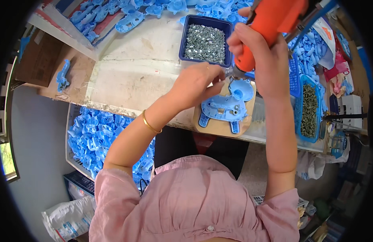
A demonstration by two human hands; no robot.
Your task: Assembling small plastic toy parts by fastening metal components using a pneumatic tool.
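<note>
My right hand (265, 56) is wrapped round an orange power screwdriver (271, 20), its nose pointing down and to the left. Below that nose lies a light-blue plastic toy shell (223, 109) with a round head end and two legs, resting on a tan board (202, 126). The fingers of my left hand (198, 82) are drawn together by the screwdriver's tip, above the shell's upper edge. What they pinch, if anything, is too small to make out.
A dark-blue tub (181, 48) of small metal pieces stands just beyond my hands. At right, a light-blue basket (302, 133) holds many screws. Blue plastic parts (101, 129) fill a crate below the table's left edge. One loose blue part (63, 76) lies at far left.
</note>
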